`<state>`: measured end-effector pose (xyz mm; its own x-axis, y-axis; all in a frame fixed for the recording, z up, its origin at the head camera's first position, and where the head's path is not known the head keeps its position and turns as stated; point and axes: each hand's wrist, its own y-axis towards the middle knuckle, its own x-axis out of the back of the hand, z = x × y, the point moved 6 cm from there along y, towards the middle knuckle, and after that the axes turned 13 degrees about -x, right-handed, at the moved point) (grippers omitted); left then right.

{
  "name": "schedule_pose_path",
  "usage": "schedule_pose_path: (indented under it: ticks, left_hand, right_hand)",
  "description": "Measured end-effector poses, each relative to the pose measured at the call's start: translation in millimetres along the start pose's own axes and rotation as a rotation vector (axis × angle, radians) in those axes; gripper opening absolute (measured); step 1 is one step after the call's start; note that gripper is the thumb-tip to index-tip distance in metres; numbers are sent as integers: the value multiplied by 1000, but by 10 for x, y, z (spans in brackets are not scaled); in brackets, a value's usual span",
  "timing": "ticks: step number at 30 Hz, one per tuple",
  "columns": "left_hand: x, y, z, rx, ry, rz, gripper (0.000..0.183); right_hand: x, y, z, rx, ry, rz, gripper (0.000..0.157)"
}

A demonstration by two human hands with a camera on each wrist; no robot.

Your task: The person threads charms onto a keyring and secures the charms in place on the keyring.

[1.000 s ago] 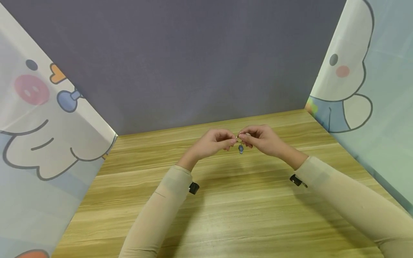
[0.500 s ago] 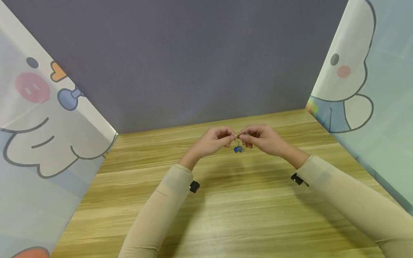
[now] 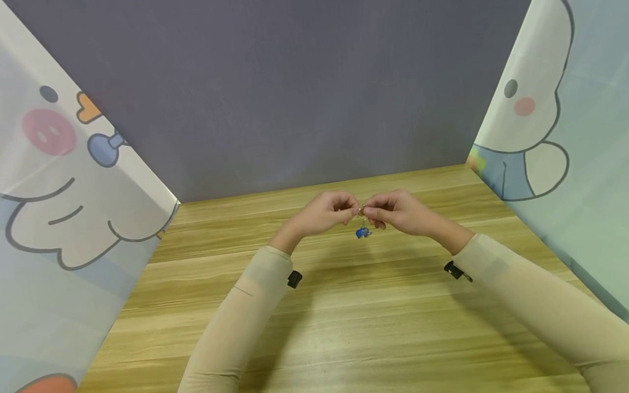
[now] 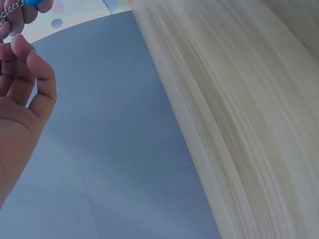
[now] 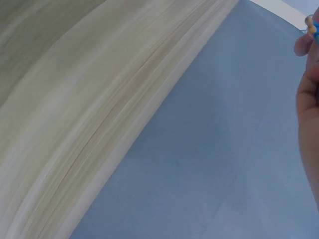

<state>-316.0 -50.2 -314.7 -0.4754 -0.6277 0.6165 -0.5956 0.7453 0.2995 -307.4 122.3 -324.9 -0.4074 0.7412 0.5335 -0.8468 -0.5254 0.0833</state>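
A keychain hangs between the two hands in the head view, over the back part of the table. Its metal ring [image 3: 362,209] is pinched from one side by the left hand [image 3: 330,212] and from the other by the right hand [image 3: 399,213], thumbs against index fingers. Below the ring dangles a small blue charm [image 3: 363,233], apart from the tabletop. The left wrist view catches a silver chain [image 4: 11,10] at its top corner. In the right wrist view the blue and yellow charm [image 5: 314,30] is cut off by the edge. Fingers hide part of the ring.
A wood-grain table [image 3: 344,327] spreads beneath the forearms. Behind it rises a grey-purple panel [image 3: 314,98]. Cartoon-printed panels stand at the left [image 3: 88,202] and right [image 3: 580,136]. Both sleeves carry small black wrist devices, the left one [image 3: 295,279] and the right one [image 3: 457,271].
The charm has turned from edge-on to its broader blue side and hangs slightly lower than half a second ago. Both hands keep nearly the same place, and the ring has shifted between the fingertips.
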Motion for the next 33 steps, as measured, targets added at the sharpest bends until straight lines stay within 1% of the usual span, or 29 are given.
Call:
schedule_pose_path:
  ticks: [5,7,9,12,14,18,21,25,30,33]
  left_hand:
    - [-9,0,51,27,3,-27,27]
    - [-9,-1,67,28,24,-46,28]
    - [2,-6,78,25,49,-71,24]
    - [31,-14,82,32,91,-110,23]
    - [51,-14,89,38,93,-136,23]
    - [66,-12,104,53,70,-180,20]
    - [47,-9,111,67,53,-199,18]
    - [23,1,119,73,31,-228,16]
    - [43,-4,123,59,37,-274,12]
    - [52,-11,127,52,29,-279,11]
  right_hand:
    - [25,27,4,-82,-24,-47,24]
    - [32,36,16,-103,-27,-62,25]
    - [32,48,25,-119,-30,-68,27]
    - [37,51,28,-116,-32,-50,27]
    - [40,47,26,-102,-26,-36,26]
    - [10,43,37,-79,-17,-19,27]
    - [-38,63,38,-86,-19,-18,29]
    - [-61,85,51,-110,-17,-31,31]
    - [-37,97,54,-146,-13,-77,29]
    - [-22,104,33,-168,-2,-98,28]
